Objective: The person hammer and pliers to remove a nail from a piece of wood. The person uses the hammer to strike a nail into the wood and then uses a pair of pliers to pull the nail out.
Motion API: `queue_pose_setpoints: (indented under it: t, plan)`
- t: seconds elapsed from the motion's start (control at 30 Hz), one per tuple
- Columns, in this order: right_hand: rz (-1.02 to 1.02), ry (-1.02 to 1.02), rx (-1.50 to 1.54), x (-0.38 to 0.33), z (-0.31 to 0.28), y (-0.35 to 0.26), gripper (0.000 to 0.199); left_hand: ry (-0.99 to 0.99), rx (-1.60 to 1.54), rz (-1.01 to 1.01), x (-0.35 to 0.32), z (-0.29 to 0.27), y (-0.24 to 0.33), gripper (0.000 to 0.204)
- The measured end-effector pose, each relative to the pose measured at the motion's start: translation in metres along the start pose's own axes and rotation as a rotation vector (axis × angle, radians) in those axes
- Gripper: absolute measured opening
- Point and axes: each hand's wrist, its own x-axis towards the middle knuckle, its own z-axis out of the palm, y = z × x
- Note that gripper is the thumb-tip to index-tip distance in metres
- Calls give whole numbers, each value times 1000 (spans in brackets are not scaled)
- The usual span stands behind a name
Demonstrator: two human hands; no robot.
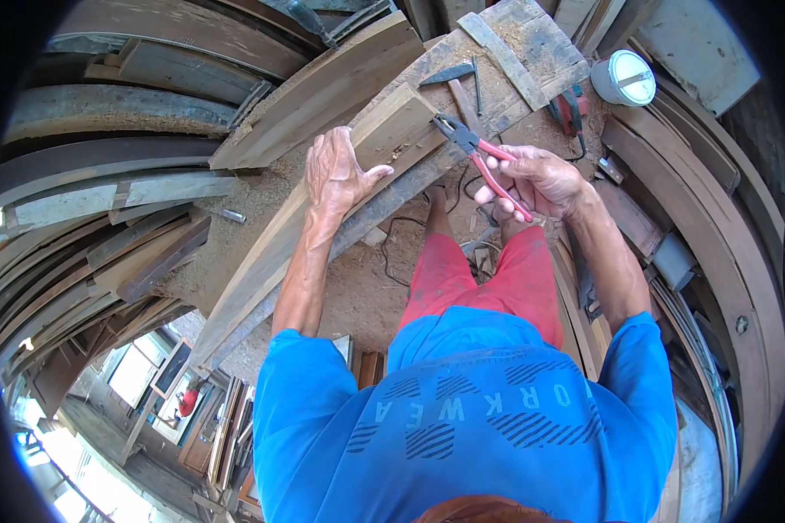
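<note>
Fingers [522,187] around pliers [478,150] at plank [384,139] edge

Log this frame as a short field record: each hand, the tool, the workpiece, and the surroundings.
left hand: flat on the wooden plank, pressing it down
right hand: grips red-handled pliers
pliers' nose: at the plank's end edge
bench: sawdust-covered, hammer lying beyond the plank
surroundings: stacked boards at left, white round container at upper right

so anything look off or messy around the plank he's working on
Sawdust and wood scraps lie spread across the bench beside the plank. A black cable trails loose over the floor below. The left hand rests flat on the plank; the right hand grips red-handled pliers.
</note>
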Motion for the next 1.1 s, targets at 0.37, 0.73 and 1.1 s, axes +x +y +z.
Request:
queue_pose_setpoints:
  t: [0.37,0.73,1.1]
  plan:
    - [17,148,-84,26,1,70,27,31,71,-3,-6,3,9,90]
    - [-182,273,-717,4,-13,123,33,-37,48,-44,8,4,2,95]
    - [-344,204,-424,3,3,90,25,-47,48,-59,9,2,4,96]
